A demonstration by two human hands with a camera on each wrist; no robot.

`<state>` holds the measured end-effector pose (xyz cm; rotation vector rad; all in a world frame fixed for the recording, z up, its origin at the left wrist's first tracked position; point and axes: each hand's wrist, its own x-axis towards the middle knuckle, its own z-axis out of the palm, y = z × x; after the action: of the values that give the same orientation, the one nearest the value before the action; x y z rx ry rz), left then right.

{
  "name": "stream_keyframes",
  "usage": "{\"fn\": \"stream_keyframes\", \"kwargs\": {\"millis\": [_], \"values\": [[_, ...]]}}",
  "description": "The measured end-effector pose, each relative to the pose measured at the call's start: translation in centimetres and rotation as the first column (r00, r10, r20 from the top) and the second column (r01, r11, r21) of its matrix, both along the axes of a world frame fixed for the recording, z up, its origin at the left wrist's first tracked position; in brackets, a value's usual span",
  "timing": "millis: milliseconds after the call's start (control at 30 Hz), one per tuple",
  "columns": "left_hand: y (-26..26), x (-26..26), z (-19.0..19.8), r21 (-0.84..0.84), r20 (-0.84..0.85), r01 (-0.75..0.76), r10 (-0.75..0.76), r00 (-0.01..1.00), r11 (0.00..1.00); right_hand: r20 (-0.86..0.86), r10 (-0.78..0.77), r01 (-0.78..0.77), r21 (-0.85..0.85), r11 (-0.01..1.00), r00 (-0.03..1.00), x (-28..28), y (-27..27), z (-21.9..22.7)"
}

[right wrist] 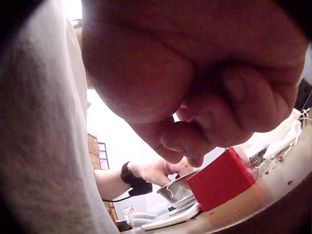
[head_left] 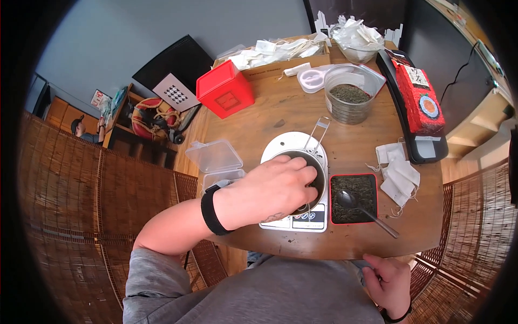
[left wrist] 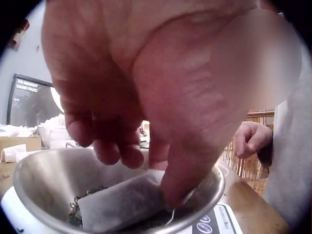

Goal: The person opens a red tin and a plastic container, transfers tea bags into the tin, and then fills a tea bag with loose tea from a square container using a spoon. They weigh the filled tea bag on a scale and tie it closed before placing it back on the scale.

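Observation:
My left hand (head_left: 272,186) reaches down into a metal bowl (left wrist: 44,178) that stands on a white digital scale (head_left: 278,142). Between thumb and fingers it pinches one end of a white tea bag (left wrist: 119,202), which lies tilted inside the bowl over loose dark tea leaves. A thin string (left wrist: 170,217) trails from the bag near the thumb. My right hand (head_left: 389,286) hangs near the table's front edge, fingers loosely curled and holding nothing. Beside the scale, a red-rimmed square tin (head_left: 331,200) holds tea leaves, with a spoon (head_left: 346,199) resting on them.
White empty tea bags (head_left: 399,175) lie right of the tin. Behind are a clear tub (head_left: 348,113) of tea leaves, a red box (head_left: 224,89), a carton (head_left: 291,66) of white bags and a red tea packet (head_left: 418,102) on a black device. A clear plastic case (head_left: 218,156) stands left of the scale.

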<state>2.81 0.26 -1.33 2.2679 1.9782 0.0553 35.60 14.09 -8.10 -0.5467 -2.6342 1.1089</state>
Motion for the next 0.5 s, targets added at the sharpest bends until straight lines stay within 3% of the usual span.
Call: {"fn": "stream_keyframes", "kwargs": {"millis": [133, 300, 433, 500], "values": [[0.1, -0.4, -0.3, 0.000, 0.044, 0.010, -0.010, 0.999, 1.000, -0.016, -0.005, 0.005, 0.001, 1.000, 1.000, 0.3, 0.1, -0.3], [-1.2, -1.4, 0.2, 0.179, 0.177, -0.119, 0.087, 0.980, 0.977, 0.002, -0.009, 0.009, -0.020, 1.000, 1.000, 0.2, 0.0, -0.2], [-1.7, -1.4, 0.6, 0.164, 0.191, -0.134, 0.102, 0.976, 0.977, 0.012, 0.029, -0.029, -0.006, 1.000, 0.999, -0.8, 0.2, 0.2], [-1.0, -0.7, 0.4, 0.060, 0.104, -0.133, 0.127, 0.986, 0.989, 0.028, 0.054, -0.054, 0.010, 0.998, 0.998, -1.0, 0.1, 0.2]]}}
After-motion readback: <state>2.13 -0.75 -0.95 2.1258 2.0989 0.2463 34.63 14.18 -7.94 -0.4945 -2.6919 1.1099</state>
